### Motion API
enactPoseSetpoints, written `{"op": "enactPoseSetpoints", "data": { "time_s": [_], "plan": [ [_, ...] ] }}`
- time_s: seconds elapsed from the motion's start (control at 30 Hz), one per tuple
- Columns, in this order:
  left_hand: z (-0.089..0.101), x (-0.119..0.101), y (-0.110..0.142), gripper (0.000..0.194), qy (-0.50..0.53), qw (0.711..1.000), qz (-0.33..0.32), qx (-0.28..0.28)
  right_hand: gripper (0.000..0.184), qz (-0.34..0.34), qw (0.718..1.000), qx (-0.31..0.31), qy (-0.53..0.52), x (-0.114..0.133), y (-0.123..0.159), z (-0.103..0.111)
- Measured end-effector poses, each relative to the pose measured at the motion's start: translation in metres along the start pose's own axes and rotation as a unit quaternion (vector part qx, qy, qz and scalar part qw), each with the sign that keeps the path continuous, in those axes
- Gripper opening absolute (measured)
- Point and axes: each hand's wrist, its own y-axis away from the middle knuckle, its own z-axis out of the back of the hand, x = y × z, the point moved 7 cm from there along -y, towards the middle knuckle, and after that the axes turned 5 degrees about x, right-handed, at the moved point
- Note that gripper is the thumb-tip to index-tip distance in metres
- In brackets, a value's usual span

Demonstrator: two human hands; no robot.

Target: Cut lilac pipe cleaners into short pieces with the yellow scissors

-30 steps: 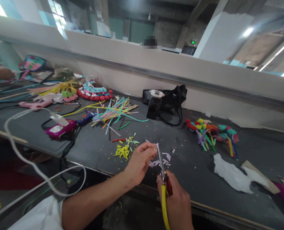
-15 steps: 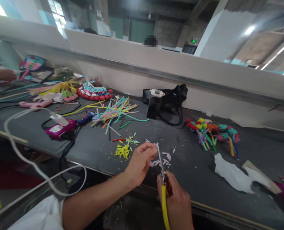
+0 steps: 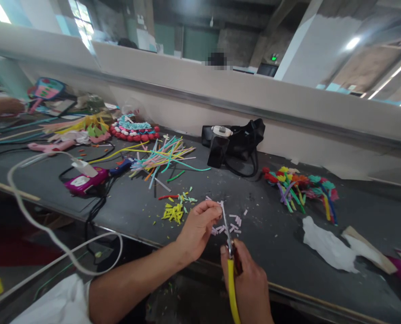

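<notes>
My right hand (image 3: 249,283) is closed around the yellow and red handles of scissors (image 3: 228,238), whose blades point up and away from me. My left hand (image 3: 198,227) pinches something small and pale at the blade tips; I cannot make out what it is. Short lilac cut pieces (image 3: 232,222) lie on the dark table just behind the blades. A small heap of yellow cut pieces (image 3: 173,212) lies to the left of my left hand.
A bundle of coloured strips (image 3: 163,157) lies mid-table, with a pink glue gun (image 3: 84,182) and cables to its left. A black bag with a phone (image 3: 232,144) stands behind. Coloured flower-like bunches (image 3: 298,186), white cloth (image 3: 327,246). Another person's hand (image 3: 1,108) far left.
</notes>
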Motion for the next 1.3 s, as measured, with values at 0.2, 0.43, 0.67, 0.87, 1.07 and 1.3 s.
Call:
{"op": "enactPoseSetpoints", "data": {
  "time_s": [0.2,0.43,0.67,0.87,1.07,1.3],
  "plan": [
    [-0.003,0.0,0.001,0.009,0.001,1.0,0.008,-0.007,0.029,0.004,0.998,0.011,-0.058,-0.005,0.004,-0.004],
    [0.0,0.0,0.001,0.01,-0.036,0.999,0.017,-0.003,0.027,-0.059,0.992,0.025,-0.108,-0.013,-0.005,-0.001],
    [-0.012,-0.009,0.007,0.006,-0.363,0.927,-0.076,0.052,0.045,-0.184,0.951,0.003,-0.247,-0.036,-0.007,0.012],
    [-0.046,-0.01,0.028,0.012,-0.611,0.718,-0.272,0.193,0.053,-0.208,0.921,-0.036,-0.328,-0.044,-0.007,0.017],
    [-0.053,-0.003,0.037,0.013,-0.644,0.66,-0.307,0.235,0.052,-0.24,0.892,-0.067,-0.377,-0.051,-0.003,0.013],
    [-0.024,0.017,0.012,0.01,-0.438,0.875,0.019,0.206,0.046,-0.212,0.918,-0.064,-0.328,-0.046,-0.01,0.024]
  ]
}}
